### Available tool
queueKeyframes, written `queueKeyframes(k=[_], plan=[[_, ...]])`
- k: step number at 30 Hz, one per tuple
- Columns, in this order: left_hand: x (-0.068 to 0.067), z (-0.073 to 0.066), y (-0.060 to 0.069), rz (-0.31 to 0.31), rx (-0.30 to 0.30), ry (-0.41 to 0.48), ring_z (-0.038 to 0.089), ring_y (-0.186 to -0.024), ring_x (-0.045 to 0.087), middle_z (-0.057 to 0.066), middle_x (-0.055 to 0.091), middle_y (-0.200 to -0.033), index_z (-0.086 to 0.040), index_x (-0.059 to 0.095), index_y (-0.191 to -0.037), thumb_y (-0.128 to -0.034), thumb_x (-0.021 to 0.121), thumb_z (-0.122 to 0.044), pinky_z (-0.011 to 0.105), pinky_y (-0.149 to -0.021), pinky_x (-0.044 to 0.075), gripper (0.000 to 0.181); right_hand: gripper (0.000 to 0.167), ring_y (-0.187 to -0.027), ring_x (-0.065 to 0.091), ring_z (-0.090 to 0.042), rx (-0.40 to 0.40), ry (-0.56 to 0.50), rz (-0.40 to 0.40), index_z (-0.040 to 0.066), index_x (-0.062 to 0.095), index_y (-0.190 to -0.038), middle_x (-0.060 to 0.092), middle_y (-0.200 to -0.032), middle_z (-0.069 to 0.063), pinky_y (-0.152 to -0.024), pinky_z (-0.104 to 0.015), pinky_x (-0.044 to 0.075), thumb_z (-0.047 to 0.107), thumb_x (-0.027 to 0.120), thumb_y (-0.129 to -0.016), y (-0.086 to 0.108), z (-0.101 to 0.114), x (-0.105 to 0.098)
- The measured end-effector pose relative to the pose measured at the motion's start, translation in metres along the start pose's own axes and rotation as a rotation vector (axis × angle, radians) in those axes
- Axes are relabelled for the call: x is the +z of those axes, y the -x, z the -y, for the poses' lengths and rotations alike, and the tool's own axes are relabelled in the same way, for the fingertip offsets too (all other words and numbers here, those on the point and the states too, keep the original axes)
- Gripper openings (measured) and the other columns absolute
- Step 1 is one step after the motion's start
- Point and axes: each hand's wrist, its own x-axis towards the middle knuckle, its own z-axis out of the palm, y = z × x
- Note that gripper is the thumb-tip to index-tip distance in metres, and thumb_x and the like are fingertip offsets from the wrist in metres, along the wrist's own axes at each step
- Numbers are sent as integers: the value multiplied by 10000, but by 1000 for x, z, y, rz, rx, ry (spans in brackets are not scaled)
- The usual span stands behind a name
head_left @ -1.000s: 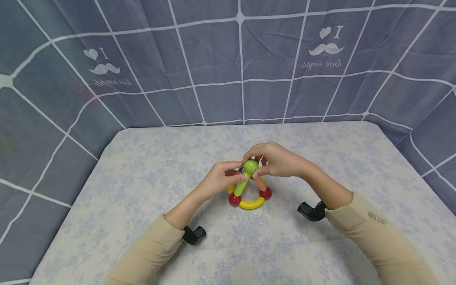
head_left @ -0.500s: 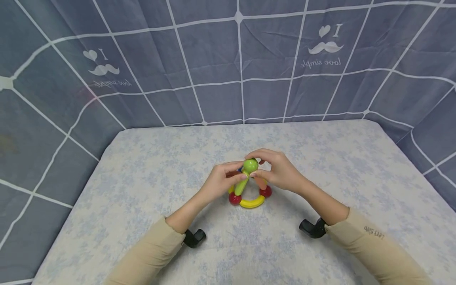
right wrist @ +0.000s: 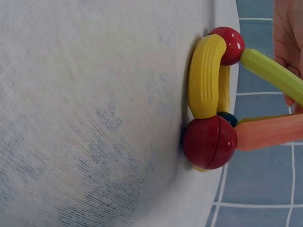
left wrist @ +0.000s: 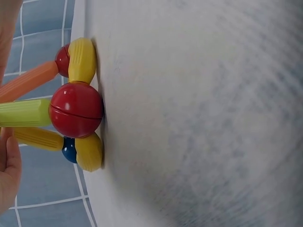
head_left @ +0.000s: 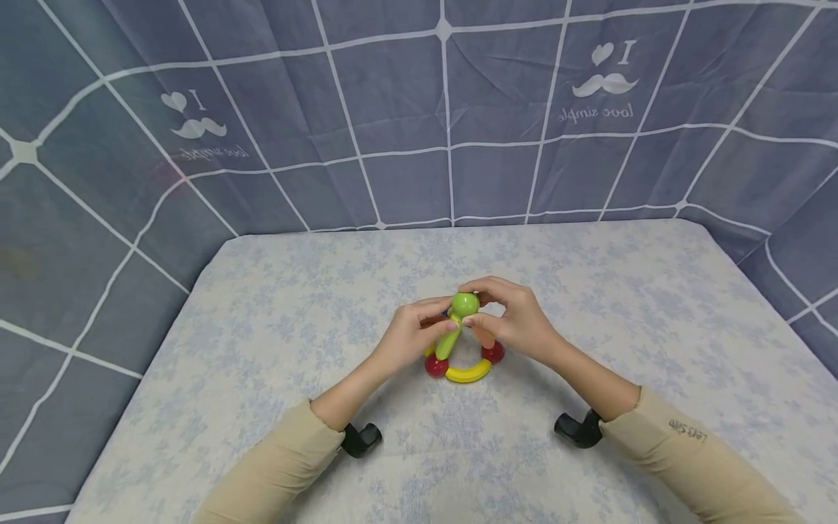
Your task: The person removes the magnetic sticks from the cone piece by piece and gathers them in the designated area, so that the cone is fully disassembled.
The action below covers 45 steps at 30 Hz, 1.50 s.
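Observation:
A pyramid of toy building balls and rods stands on the table. Its base joins two red balls (head_left: 436, 366) (right wrist: 209, 143) and a blue ball (left wrist: 69, 151) with curved yellow rods (head_left: 468, 373). A green rod (left wrist: 24, 113), an orange rod (right wrist: 270, 133) and a straight yellow rod (left wrist: 40, 138) slant up from them to a green ball (head_left: 465, 303) at the top. My left hand (head_left: 409, 333) pinches the rods just below that ball. From the other side, my right hand (head_left: 520, 324) holds the green ball between fingers and thumb. The rod ends are partly hidden by fingers.
A pale flower-patterned cloth (head_left: 314, 291) covers the table. Blue-grey curtains (head_left: 393, 94) with white grid lines hang behind it and at both sides. Black wrist-camera mounts (head_left: 362, 440) stick out below both sleeves.
My right hand has lowered and turned slightly around the green ball, its thumb now at the ball's lower front. The left hand keeps its grip, and the pyramid stays in place.

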Motion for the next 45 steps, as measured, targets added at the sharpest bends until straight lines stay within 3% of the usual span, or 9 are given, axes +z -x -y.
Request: queueKeyframes(k=[7, 12, 20, 45], plan=[[2, 1, 0, -10, -4, -23, 224, -1070, 593, 139, 561, -1271, 10, 554, -1266, -889, 616, -83, 241, -833, 489, 394, 375, -812, 620, -242, -19, 15, -46, -89, 623, -1031, 649, -971, -170, -745, -335, 522, -101, 760, -682, -2, 26, -1], [2, 2, 0, -11, -2, -28, 238, -1088, 583, 151, 556, -1274, 16, 552, -1266, -892, 612, -76, 245, -840, 486, 390, 360, -790, 616, -242, -7, 17, -55, -100, 620, -1015, 648, -957, -179, -740, -353, 523, -115, 754, -682, -4, 37, -2], [2, 1, 1, -12, 9, -37, 238, -1083, 587, 153, 558, -1270, 19, 550, -1266, -892, 611, -77, 239, -834, 487, 390, 355, -770, 613, -242, -15, 3, -68, -101, 616, -1009, 644, -949, -185, -736, -391, 522, -129, 748, -680, -2, 36, -1], [2, 0, 1, -18, 19, -38, 232, -1038, 611, 142, 586, -1235, 15, 581, -1239, -881, 622, -81, 233, -810, 496, 373, 330, -801, 633, -258, 97, -30, -60, -107, 605, -1027, 646, -946, -179, -778, -326, 519, -88, 737, -726, -3, 41, -1]])
